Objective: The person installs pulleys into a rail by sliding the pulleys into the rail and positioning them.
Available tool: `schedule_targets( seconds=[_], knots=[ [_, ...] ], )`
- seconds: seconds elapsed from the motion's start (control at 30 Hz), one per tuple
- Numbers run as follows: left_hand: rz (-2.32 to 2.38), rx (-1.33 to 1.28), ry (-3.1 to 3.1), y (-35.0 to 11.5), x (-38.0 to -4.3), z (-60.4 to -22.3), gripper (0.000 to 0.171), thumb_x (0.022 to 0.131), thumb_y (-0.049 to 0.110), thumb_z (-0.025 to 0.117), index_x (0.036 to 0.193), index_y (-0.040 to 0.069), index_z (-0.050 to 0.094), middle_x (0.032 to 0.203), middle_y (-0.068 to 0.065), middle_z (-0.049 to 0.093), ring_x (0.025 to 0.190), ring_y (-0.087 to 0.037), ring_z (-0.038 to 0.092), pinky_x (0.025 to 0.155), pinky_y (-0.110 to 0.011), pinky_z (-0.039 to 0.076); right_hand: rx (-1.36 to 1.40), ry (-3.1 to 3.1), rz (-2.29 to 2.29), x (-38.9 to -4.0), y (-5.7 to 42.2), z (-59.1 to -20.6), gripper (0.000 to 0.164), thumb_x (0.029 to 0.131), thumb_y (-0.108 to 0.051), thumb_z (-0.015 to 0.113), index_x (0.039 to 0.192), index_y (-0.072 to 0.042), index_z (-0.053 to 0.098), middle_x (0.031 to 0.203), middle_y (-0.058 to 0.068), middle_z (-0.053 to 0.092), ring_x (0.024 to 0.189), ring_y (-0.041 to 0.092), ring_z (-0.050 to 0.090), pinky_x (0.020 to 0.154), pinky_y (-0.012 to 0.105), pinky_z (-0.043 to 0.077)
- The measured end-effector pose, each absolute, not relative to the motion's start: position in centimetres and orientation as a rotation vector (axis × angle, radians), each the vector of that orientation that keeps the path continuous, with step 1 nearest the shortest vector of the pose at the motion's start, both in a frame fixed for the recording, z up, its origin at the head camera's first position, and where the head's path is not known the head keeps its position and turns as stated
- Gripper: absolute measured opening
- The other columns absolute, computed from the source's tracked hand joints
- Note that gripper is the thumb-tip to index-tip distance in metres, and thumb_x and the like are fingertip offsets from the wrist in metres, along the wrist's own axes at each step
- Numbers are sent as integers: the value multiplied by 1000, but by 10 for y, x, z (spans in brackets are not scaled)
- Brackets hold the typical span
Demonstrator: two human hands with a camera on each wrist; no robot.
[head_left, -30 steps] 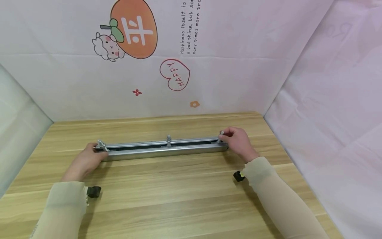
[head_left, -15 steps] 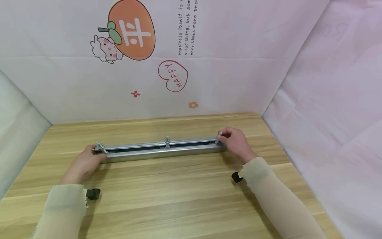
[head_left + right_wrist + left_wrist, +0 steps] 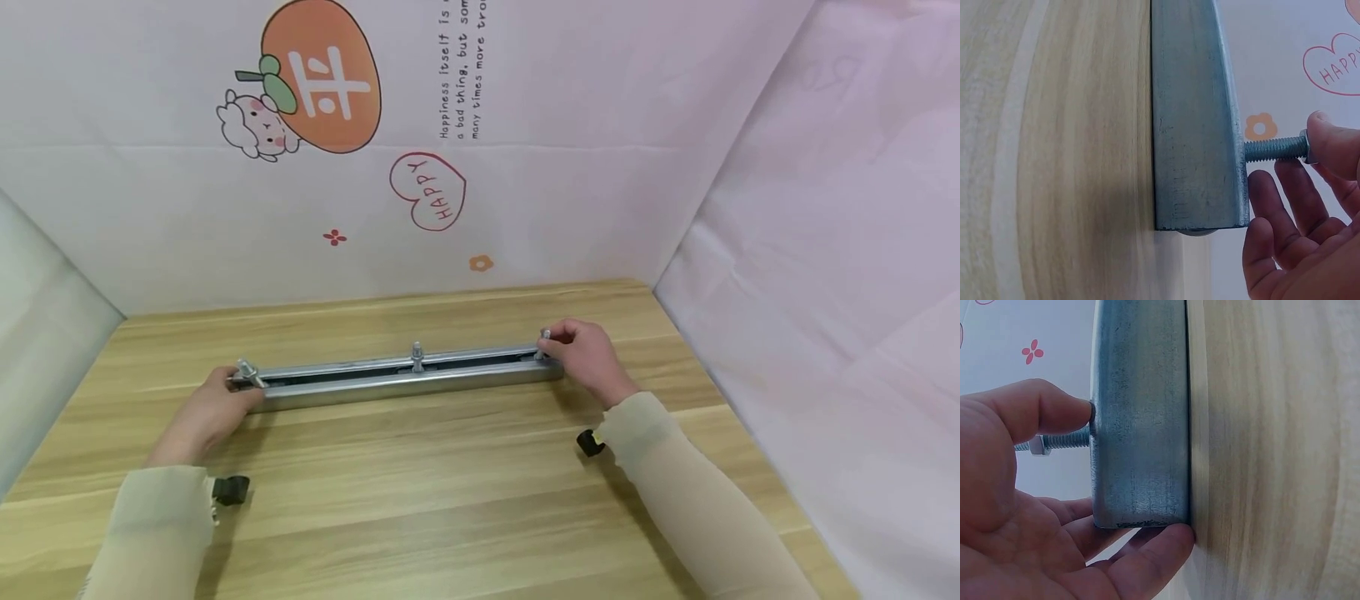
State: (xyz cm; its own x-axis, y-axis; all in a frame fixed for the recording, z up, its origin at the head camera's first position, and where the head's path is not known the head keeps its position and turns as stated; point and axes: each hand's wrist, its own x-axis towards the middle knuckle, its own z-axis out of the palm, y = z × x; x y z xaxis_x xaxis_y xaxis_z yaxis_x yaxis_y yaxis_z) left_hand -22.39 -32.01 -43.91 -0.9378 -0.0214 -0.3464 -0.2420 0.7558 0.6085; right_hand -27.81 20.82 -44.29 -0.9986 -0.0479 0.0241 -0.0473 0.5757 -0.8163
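A long metal strut channel [image 3: 337, 398] lies across the wooden table with its slot facing up. Three threaded bolts stand out of the slot: a left bolt [image 3: 248, 371] that leans, a middle bolt [image 3: 417, 357] that is upright, and a right bolt [image 3: 1275, 149]. My left hand [image 3: 210, 412] grips the channel's left end, thumb on the top edge and fingers against the end, as the left wrist view shows. At the other end my right hand [image 3: 588, 354] pinches the right bolt near its nut, the other fingers beside the channel.
The wooden table [image 3: 420, 500] extends in front of the channel. A printed white cloth [image 3: 562, 208] hangs behind it, with more white cloth at both sides. Small black devices [image 3: 231, 490] stick out from the cuffs.
The head view has shifted slightly, so the whole scene sits a little further left. Both hands keep their holds, and the channel and bolts show no clear movement on the table.
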Motion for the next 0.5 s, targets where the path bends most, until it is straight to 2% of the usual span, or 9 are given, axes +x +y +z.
schedule_targets(
  seconds=[0.5],
  knots=[
    [956, -208, 2655, -318, -222, -438, 91, 100, 46, 48, 150, -16, 3, 147, -46, 19, 132, -63, 23, 102, -70, 26, -105, 2785, -1456, -280, 207, -446, 15, 95, -28, 71, 102, -15, 72, 105, 0, 69, 96, 22, 60, 77, 40, 49]
  ],
)
